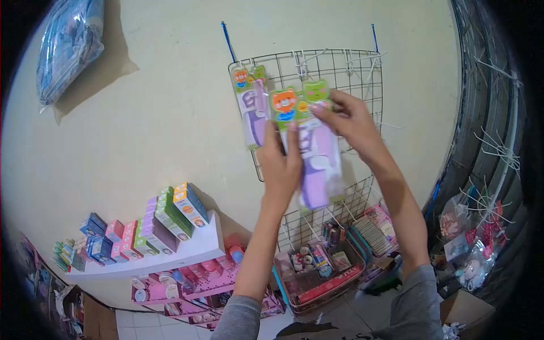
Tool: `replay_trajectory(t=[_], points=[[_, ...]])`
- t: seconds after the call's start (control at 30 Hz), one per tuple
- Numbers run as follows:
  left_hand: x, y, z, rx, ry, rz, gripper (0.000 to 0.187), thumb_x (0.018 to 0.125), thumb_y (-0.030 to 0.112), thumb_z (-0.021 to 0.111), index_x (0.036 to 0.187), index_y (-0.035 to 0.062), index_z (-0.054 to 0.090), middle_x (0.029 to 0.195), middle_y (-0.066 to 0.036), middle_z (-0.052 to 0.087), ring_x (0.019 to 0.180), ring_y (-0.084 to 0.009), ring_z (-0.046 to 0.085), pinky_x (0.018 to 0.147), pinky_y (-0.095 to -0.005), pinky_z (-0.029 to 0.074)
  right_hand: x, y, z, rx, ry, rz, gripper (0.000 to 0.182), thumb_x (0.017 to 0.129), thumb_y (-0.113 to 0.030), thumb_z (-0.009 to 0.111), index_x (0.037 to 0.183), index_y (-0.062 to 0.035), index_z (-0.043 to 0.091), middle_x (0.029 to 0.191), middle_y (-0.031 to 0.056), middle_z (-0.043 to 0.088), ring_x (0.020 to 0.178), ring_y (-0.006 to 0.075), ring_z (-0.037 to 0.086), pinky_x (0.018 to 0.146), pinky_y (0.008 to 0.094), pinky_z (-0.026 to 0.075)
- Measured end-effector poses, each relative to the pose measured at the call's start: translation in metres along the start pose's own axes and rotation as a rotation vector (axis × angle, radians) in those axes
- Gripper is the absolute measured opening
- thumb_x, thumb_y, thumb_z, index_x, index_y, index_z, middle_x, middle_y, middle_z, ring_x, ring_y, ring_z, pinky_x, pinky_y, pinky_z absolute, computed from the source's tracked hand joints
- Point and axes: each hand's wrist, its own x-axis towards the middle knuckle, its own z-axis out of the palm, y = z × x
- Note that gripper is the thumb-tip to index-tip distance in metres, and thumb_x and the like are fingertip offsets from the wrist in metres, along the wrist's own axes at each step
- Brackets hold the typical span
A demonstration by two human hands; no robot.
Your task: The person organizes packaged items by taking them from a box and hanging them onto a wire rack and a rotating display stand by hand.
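A carded pack (320, 175) with purple and white items under clear plastic is held up in front of the wall grid. Its green header shows an orange bear and a green frog. My left hand (281, 161) grips the pack's left edge, thumb on the front. At the upper right, my right hand (352, 120) pinches the header beside the frog. A similar pack (253, 116) hangs on the left side of the black wire grid (354, 85), just behind and left of the held one. What exactly the purple items are, I cannot make out.
White hooks (300, 63) stick out from the grid. Below stands a basket (323, 294) of small goods. To the left, a white shelf (198, 249) carries several colored boxes above a pink rack (209, 292). A rack with white prongs (498, 150) is at right.
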Motion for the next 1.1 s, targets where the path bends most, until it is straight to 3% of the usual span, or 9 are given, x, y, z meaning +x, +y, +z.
replay_trajectory(t=[0.2,0.63,0.7,0.73,1.03,1.1], points=[[0.031,-0.028,-0.017,0.187,0.072,0.015,0.022,0.080,0.018,0.046,0.069,0.0001,0.041,0.042,-0.010,0.039,0.033,-0.0153,0.036,0.034,-0.0293,0.027,0.044,0.032,0.038,0.144,0.011,-0.082,0.027,0.073,-0.023,0.058,0.083,0.0017,0.053,0.070,0.0040,0.055,0.061,0.0060,0.049,0.054,0.0194,0.040],[0.068,-0.041,-0.019,0.093,0.110,0.017,0.026,0.080,0.021,0.046,0.067,-0.0013,0.042,0.042,-0.004,0.037,0.039,-0.0060,0.029,0.035,-0.0250,0.023,0.073,0.023,0.046,0.232,-0.011,-0.086,0.027,0.073,-0.023,0.057,0.082,0.0021,0.054,0.067,0.0043,0.054,0.059,0.0059,0.048,0.052,0.0197,0.039],[0.068,-0.042,-0.021,0.021,0.109,-0.046,0.026,0.080,0.022,0.047,0.068,-0.0015,0.044,0.042,-0.001,0.035,0.041,-0.0036,0.028,0.035,-0.0232,0.021,0.077,0.026,0.047,0.206,-0.027,-0.059,0.026,0.073,-0.026,0.057,0.085,-0.0033,0.055,0.063,-0.0035,0.050,0.053,0.0006,0.040,0.045,0.0149,0.029],[0.071,-0.047,-0.020,0.026,0.115,-0.023,0.026,0.079,0.022,0.048,0.069,-0.0015,0.044,0.043,0.000,0.036,0.041,-0.0033,0.028,0.035,-0.0224,0.020,0.079,0.029,0.047,0.206,-0.027,-0.054,0.026,0.073,-0.026,0.057,0.085,-0.0033,0.055,0.063,-0.0035,0.050,0.053,0.0006,0.040,0.045,0.0149,0.029],[0.089,-0.101,-0.015,0.122,0.023,-0.053,0.030,0.079,0.026,0.047,0.069,-0.0021,0.045,0.042,-0.004,0.038,0.040,-0.0078,0.030,0.037,-0.0265,0.025,0.120,0.080,0.060,0.176,-0.015,-0.039,0.031,0.073,-0.028,0.057,0.087,-0.0009,0.054,0.068,0.0008,0.053,0.059,0.0049,0.046,0.049,0.0192,0.035],[0.097,-0.115,-0.014,0.146,0.007,-0.053,0.031,0.079,0.026,0.047,0.068,-0.0022,0.045,0.042,-0.007,0.040,0.038,-0.0112,0.034,0.037,-0.0282,0.027,0.126,0.082,0.062,0.115,-0.019,0.065,0.034,0.073,-0.028,0.057,0.089,0.0009,0.053,0.069,0.0030,0.054,0.060,0.0066,0.048,0.050,0.0205,0.037]])
